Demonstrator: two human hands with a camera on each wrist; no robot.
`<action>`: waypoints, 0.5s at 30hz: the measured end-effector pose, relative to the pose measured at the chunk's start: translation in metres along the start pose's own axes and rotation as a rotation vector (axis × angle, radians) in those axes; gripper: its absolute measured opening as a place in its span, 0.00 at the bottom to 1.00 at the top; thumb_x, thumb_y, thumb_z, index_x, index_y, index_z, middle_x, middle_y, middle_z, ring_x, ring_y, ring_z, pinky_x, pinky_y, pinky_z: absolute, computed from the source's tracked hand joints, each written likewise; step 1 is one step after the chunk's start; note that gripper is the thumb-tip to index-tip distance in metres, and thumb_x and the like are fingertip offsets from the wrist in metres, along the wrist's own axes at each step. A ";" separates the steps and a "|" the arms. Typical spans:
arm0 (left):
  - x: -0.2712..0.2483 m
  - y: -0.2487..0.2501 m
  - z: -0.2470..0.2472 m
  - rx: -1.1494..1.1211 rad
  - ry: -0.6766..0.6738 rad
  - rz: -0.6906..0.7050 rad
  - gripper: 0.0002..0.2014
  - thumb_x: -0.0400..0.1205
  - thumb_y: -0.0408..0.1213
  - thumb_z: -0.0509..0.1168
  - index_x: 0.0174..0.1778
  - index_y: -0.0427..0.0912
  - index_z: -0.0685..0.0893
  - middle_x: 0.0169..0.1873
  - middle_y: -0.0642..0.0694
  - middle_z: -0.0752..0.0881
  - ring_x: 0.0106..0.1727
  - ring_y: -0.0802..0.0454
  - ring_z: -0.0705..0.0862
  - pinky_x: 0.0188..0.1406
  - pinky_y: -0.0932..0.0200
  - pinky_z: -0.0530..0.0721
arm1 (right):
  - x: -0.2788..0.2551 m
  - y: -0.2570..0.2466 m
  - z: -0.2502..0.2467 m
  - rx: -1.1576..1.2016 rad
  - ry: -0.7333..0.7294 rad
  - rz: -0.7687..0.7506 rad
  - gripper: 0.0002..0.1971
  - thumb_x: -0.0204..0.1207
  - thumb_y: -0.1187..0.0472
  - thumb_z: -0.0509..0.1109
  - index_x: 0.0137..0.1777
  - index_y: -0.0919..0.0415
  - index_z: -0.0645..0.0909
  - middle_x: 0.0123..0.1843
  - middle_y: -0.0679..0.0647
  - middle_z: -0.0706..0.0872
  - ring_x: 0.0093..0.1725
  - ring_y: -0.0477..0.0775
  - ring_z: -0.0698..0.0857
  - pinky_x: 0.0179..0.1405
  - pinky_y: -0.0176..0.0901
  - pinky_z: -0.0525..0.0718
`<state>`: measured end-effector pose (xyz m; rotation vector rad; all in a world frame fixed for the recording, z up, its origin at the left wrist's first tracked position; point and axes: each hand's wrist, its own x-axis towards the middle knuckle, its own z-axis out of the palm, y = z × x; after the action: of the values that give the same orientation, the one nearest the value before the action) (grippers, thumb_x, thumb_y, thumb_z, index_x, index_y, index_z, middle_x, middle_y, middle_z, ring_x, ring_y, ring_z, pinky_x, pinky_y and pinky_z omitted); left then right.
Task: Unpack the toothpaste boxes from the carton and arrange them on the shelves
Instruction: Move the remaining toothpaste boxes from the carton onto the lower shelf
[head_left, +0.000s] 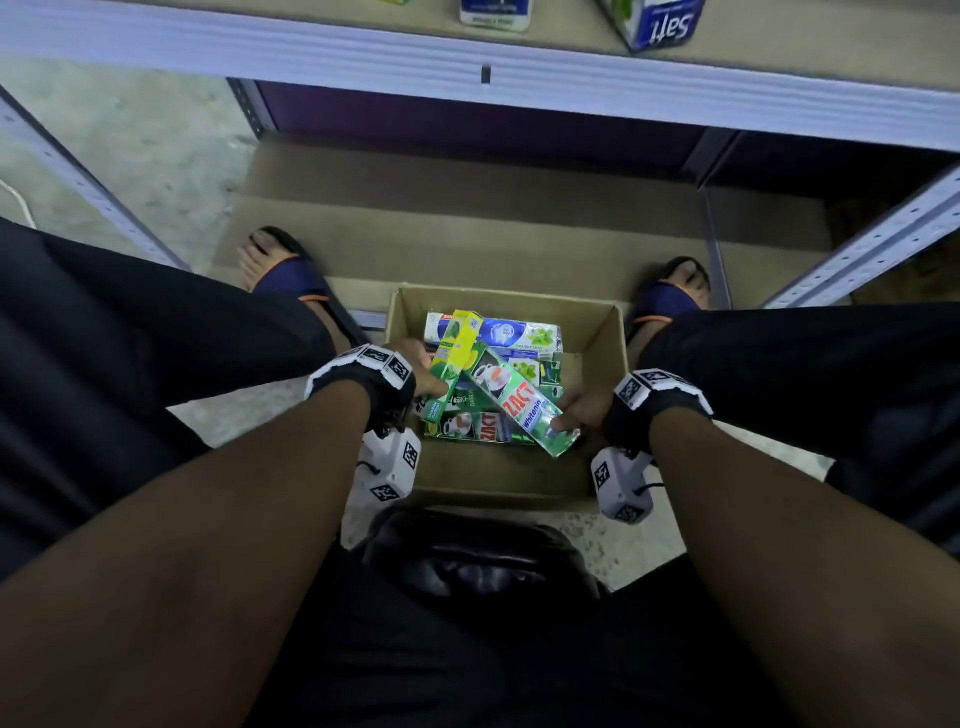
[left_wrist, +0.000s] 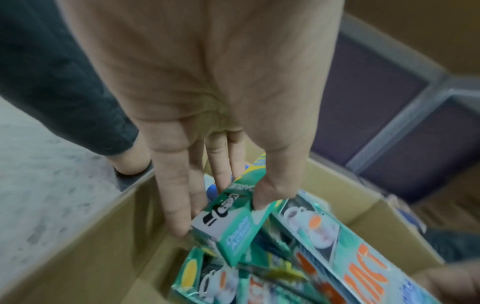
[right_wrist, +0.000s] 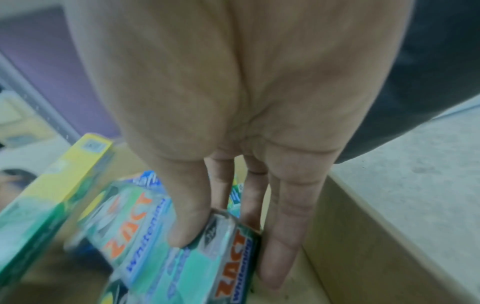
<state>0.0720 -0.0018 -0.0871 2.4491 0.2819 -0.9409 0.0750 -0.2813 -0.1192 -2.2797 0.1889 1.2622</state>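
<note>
Our left hand (head_left: 415, 371) reaches down into the left side of the carton (head_left: 597, 332), which stands on the floor between our feet. Its fingers (left_wrist: 176, 197) and thumb pinch the near end of a green and yellow box (head_left: 453, 358); in the left wrist view the thumb presses the top face while the fingers run down the other side. That box slants up and away from the left hand, its yellow end lifted above the pile.

Between our hands lies the heap of toothpaste boxes (head_left: 480, 426), stacked loosely and crosswise in the carton. A white and blue box (head_left: 511, 332) lies flat at the far side, beyond both hands, and more green ones lie under the two we hold.

Just right of the green and yellow box, a green Zact box (head_left: 519, 408) lies diagonally across the pile, its near end at our right hand (head_left: 584, 410). The right hand grips that end: in the right wrist view the thumb (right_wrist: 189, 224) presses on the printed top face and the other fingers go down along the far side, next to the carton's right wall.

Above and beyond both hands runs the pale edge of a shelf (head_left: 571, 83), with a few other cartons standing on it.
</note>
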 end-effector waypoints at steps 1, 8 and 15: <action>-0.003 0.001 0.000 -0.062 -0.012 -0.011 0.18 0.64 0.49 0.75 0.43 0.41 0.83 0.39 0.43 0.85 0.41 0.44 0.88 0.46 0.52 0.89 | 0.001 0.001 0.000 0.045 0.005 -0.011 0.11 0.74 0.61 0.79 0.54 0.62 0.86 0.54 0.62 0.86 0.55 0.62 0.86 0.60 0.56 0.84; -0.002 -0.001 0.007 -0.299 0.001 -0.061 0.27 0.70 0.44 0.78 0.64 0.41 0.81 0.58 0.40 0.85 0.57 0.40 0.87 0.57 0.42 0.88 | 0.005 -0.007 0.004 -0.024 0.068 -0.026 0.20 0.77 0.54 0.76 0.60 0.71 0.85 0.59 0.66 0.88 0.61 0.67 0.86 0.63 0.55 0.83; 0.008 0.000 0.019 -0.337 -0.017 -0.092 0.14 0.76 0.41 0.76 0.51 0.37 0.83 0.54 0.33 0.87 0.57 0.37 0.88 0.58 0.40 0.87 | 0.018 -0.011 0.023 0.129 0.085 0.046 0.20 0.79 0.52 0.74 0.57 0.71 0.85 0.58 0.70 0.87 0.59 0.72 0.86 0.60 0.64 0.86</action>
<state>0.0673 -0.0116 -0.1048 2.1342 0.5073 -0.8719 0.0715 -0.2579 -0.1393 -2.2308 0.3451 1.1418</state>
